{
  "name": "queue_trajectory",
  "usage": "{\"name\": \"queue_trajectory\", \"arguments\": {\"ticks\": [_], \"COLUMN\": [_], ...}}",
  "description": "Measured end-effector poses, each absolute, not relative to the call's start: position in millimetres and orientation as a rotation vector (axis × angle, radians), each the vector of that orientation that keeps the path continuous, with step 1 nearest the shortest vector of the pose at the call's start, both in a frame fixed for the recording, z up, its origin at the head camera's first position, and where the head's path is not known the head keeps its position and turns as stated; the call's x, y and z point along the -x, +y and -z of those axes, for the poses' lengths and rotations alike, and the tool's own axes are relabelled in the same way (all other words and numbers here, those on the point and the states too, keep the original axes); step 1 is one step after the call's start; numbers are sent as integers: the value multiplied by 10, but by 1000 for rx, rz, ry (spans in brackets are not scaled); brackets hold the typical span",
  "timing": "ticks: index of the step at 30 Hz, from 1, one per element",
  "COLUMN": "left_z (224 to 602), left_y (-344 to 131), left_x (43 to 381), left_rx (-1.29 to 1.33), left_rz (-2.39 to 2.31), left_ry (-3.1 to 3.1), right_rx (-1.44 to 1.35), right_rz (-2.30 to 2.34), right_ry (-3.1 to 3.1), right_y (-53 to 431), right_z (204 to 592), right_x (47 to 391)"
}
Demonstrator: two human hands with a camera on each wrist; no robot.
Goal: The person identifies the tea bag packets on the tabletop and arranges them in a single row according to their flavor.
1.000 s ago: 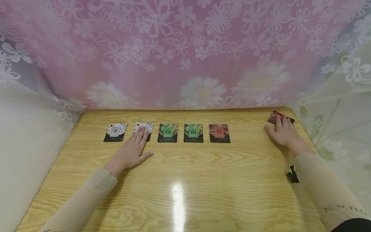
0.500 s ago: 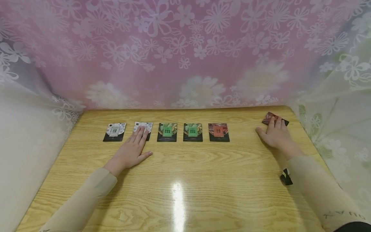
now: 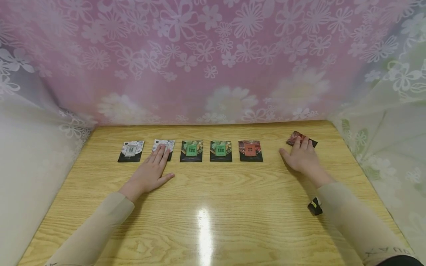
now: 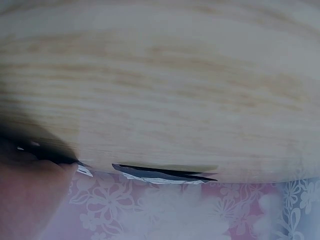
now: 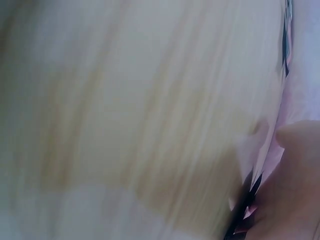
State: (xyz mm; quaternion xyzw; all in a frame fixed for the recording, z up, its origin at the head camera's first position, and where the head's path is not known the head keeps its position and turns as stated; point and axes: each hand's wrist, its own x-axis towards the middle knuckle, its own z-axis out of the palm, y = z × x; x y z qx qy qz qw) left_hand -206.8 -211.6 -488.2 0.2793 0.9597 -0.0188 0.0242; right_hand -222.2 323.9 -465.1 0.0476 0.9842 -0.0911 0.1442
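Observation:
My left hand [image 3: 151, 170] lies with straight fingers over a white-and-black packet [image 3: 170, 145], covering its lower middle. In the left wrist view, the packet [image 4: 162, 175] beside that hand shows edge-on. At the right, a red-and-black packet [image 3: 294, 137] lies slanted on the wooden table, with the extended fingers of my right hand [image 3: 304, 159] resting on it. Another red packet [image 3: 250, 151] lies flat to the left of that hand. In the right wrist view, a dark packet edge [image 5: 244, 207] shows by the fingers.
Two green packets [image 3: 191, 151] and another white packet [image 3: 131, 151] share the row on the wooden table [image 3: 213, 192]. A small black object [image 3: 314, 207] is by the right sleeve. Floral curtains [image 3: 199, 81] hang along the back and sides.
My right hand has slid left across the table, and the slanted red packet under its fingers has moved left with it. The left hand has stayed in place.

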Motion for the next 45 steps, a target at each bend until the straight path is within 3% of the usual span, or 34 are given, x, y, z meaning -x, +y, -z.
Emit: {"name": "queue_trajectory", "arguments": {"ticks": [27,37,45], "left_z": [4916,4901,4902], "left_y": [-2133,-2121,-2134], "left_x": [2065,2067,2078], "left_rx": [-845,-859,-856], "left_rz": [58,59,48], "left_ry": [2970,2972,2976], "right_rx": [-69,219,542], "right_rz": [235,318,113], "right_ry": [2810,2956,3006], "right_y": [2754,3063,3459], "right_z": [4531,4473,4415], "right_x": [2116,2197,2277]}}
